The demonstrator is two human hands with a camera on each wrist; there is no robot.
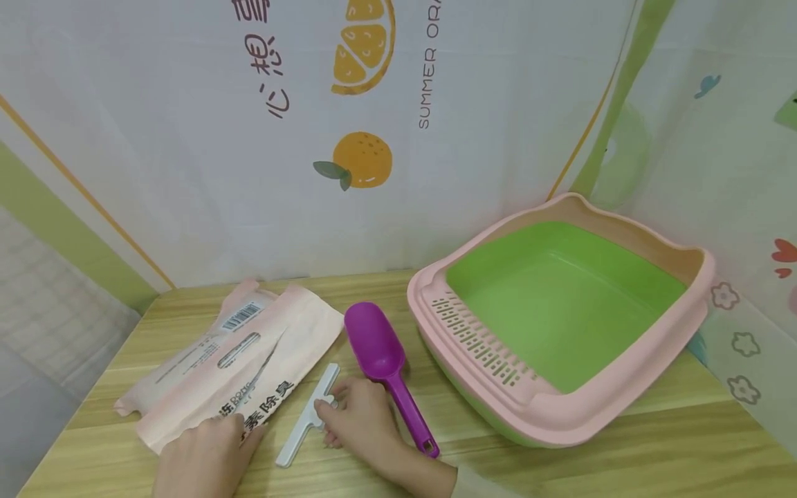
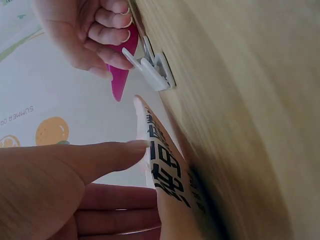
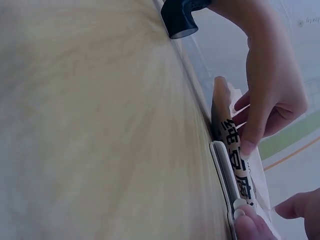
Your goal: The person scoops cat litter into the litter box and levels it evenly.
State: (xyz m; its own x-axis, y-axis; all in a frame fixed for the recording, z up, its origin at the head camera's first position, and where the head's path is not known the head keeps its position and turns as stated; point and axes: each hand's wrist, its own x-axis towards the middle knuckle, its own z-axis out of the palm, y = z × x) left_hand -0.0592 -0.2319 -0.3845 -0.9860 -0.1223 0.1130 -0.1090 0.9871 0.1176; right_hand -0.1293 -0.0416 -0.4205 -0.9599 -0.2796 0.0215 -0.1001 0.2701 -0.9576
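Observation:
A pale pink cat litter bag (image 1: 299, 325) with black lettering lies flat at the left of the wooden table. My left hand (image 1: 202, 449) rests on its near end, the thumb (image 2: 120, 155) on the printed side and the other fingers stretched beside it. To the right of the bag lies a white bag-sealing clip (image 1: 301, 432). My right hand (image 1: 364, 418) is over its middle, with a fingertip (image 3: 252, 227) right at the small raised tab. In the right wrist view, another digit of this hand stands apart, above the clip.
A purple scoop (image 1: 376, 342) lies just right of the right hand, its handle toward the near edge. Further right stands a litter box (image 1: 429, 297) with a pink rim and green inside. A printed white curtain (image 1: 218, 173) hangs behind the table (image 1: 623, 449).

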